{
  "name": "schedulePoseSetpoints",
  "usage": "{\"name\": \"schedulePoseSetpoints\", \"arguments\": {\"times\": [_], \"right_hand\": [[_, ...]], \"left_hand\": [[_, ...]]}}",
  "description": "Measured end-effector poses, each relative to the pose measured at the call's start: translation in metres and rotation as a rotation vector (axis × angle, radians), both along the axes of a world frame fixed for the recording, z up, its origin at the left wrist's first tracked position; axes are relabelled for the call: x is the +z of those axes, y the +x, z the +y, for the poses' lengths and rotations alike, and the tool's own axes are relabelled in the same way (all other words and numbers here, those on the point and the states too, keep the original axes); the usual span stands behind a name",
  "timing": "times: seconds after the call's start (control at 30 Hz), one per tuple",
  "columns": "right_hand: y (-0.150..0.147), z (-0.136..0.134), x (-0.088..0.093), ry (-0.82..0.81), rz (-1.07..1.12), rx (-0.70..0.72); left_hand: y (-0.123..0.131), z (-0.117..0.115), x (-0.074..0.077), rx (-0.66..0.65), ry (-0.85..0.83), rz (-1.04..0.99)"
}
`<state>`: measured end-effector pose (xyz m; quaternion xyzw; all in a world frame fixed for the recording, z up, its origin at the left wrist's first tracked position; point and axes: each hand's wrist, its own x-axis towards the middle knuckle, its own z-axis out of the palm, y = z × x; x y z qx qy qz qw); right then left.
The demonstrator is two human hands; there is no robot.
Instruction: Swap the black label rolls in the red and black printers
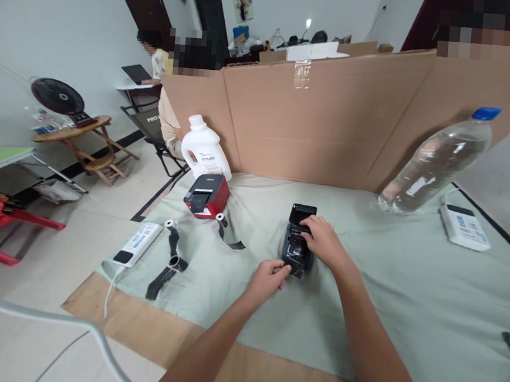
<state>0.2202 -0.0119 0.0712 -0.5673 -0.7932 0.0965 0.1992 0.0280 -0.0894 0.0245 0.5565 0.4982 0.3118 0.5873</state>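
A small black label printer (pixel 298 237) with its lid raised sits on the pale green cloth (pixel 398 284) in the middle of the table. My left hand (pixel 268 279) pinches the printer's near left corner with curled fingers. My right hand (pixel 324 241) lies over the printer's open top, its fingertips pressed into the compartment. A red and black printer (pixel 207 195) stands to the left. Black ribbon strips on white spools (pixel 171 254) lie near it.
A white jug (pixel 205 149) stands behind the red printer. A clear water bottle (pixel 438 161) leans at the right by a white power strip (pixel 464 226). Another power strip (pixel 139 243) lies at the left edge. A cardboard wall (pixel 331 120) backs the table. A person sits beyond it.
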Motion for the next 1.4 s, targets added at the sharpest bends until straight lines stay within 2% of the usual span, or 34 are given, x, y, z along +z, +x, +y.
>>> {"name": "schedulePoseSetpoints", "arguments": {"times": [0.13, 0.33, 0.4, 0.53, 0.67, 0.83, 0.9, 1.07, 1.2, 1.3, 1.4], "right_hand": [[-0.003, 0.003, -0.005, -0.028, 0.038, -0.001], [0.001, 0.007, -0.009, -0.007, 0.276, 0.037], [0.002, 0.009, -0.011, 0.004, 0.28, 0.03], [-0.002, 0.008, -0.02, -0.019, 0.092, -0.049], [-0.008, 0.005, -0.025, 0.034, -0.026, -0.14], [-0.006, 0.009, -0.021, 0.162, 0.082, -0.273], [-0.002, 0.012, -0.019, 0.178, 0.143, -0.269], [0.01, 0.014, -0.01, 0.047, 0.293, -0.118], [0.012, 0.004, -0.001, -0.131, 0.217, 0.022], [0.006, -0.003, -0.003, -0.155, 0.138, -0.04], [0.0, -0.003, -0.012, -0.191, 0.172, -0.148]], "left_hand": [[0.001, 0.001, 0.0, 0.006, -0.004, 0.007], [0.0, 0.001, -0.006, 0.008, 0.011, 0.026], [0.0, 0.001, -0.007, 0.012, 0.016, 0.032], [0.003, 0.001, -0.01, 0.05, 0.021, 0.058], [0.006, 0.002, -0.014, 0.072, 0.023, 0.061], [0.006, 0.003, -0.015, 0.075, 0.018, 0.063], [0.005, 0.002, -0.013, 0.059, 0.015, 0.075], [0.003, 0.0, -0.004, 0.002, 0.045, 0.158], [0.0, -0.001, -0.001, -0.065, 0.025, 0.185], [-0.001, -0.002, -0.002, -0.085, 0.001, 0.18], [-0.002, -0.002, -0.003, -0.076, -0.031, 0.161]]}}
